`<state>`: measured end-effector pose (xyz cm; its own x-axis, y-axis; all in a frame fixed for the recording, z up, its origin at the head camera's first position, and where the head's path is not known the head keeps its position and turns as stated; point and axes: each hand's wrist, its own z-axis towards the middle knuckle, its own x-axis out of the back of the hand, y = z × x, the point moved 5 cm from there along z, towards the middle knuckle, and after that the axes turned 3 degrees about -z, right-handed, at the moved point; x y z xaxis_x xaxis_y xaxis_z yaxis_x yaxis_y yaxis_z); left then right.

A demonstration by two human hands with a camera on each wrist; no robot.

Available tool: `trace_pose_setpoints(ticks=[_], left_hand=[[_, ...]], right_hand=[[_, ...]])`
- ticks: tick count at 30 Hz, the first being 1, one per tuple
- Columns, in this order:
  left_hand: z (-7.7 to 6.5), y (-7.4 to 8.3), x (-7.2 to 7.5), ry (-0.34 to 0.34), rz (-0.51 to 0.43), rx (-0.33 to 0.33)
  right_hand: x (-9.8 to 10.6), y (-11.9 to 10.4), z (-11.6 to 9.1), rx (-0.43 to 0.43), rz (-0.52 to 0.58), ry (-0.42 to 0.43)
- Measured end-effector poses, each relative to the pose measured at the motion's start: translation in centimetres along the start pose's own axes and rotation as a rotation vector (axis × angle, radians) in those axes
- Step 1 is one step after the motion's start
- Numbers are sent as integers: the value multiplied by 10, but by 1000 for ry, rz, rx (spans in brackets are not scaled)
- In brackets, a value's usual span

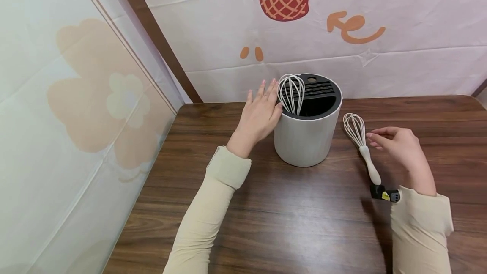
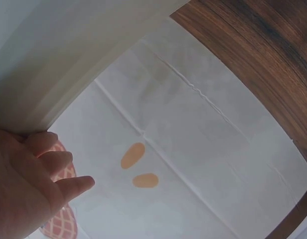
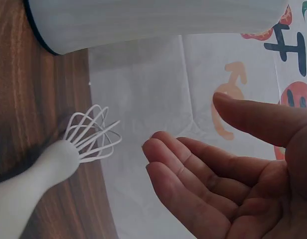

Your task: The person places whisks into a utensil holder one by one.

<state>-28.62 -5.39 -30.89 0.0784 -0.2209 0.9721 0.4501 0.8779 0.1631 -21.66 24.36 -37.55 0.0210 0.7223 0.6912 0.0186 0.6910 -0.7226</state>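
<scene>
A white utensil holder point(image 1: 306, 143) with a black slotted top stands on the wooden table. One white whisk point(image 1: 291, 94) stands in it with its wire loops up, its handle hidden inside. My left hand point(image 1: 260, 115) rests against the holder's left side, fingers spread and fairly straight. In the left wrist view, that hand point(image 2: 31, 174) touches the holder's wall point(image 2: 69, 59). To the right of the holder a second white whisk point(image 1: 368, 162) lies on the table. My right hand point(image 1: 399, 145) hovers beside its wire end, with a gap between thumb and fingers point(image 3: 193, 184) and nothing held.
The dark wooden table point(image 1: 289, 223) ends at a white printed cloth point(image 1: 213, 45) behind the holder. A pale flowered sheet point(image 1: 87, 96) hangs on the left. A small black device point(image 1: 385, 194) sits at my right wrist, by the lying whisk's handle end.
</scene>
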Motion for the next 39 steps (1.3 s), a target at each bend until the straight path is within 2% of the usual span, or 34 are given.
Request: trace_pose_setpoints(ticks=[4,10,18,32,39], left_hand=[[1,0,-1,-4,-2,3],[2,0,-1,-1,-2,4],[3,2,-1,-2,-1,-2],[2,0,0,-2,-6,-7],[1,0,0,-3,-4,-7]], right_hand=[[-2,3,2,3,-8,-1],[-3,8,5,-17,-99,-14],[-6,15,7,-44,-134,-21],[-17,29,9,-138,-87,-97],[-21,34,12,-127,-126,-127]])
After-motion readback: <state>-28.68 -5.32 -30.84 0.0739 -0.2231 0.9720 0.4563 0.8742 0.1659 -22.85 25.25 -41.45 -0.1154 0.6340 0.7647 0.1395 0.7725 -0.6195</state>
